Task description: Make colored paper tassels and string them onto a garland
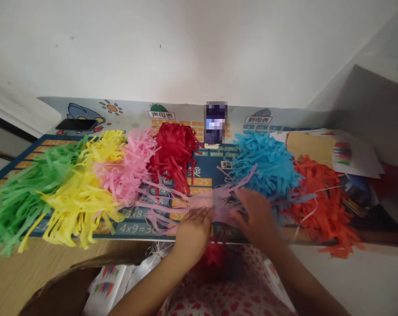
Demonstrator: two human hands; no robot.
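Purple fringed paper strips [218, 204] lie spread across the front middle of the table, with a pale flat band between their fringes. My left hand [197, 221] presses on the band's left part, fingers together. At the right part of the strips is my right hand [251, 215], blurred, with its fingers apart and curved over the paper. A red fringed bundle [174, 151] sits behind my left hand, and a blue one [266, 164] lies just behind my right hand.
Pink [129, 169], yellow [82, 197] and green [30, 188] fringed bundles lie at the left, an orange one [324, 206] at the right. A phone [215, 125] stands against the wall; a dark flat device [78, 124] lies back left. Papers [309, 151] are back right.
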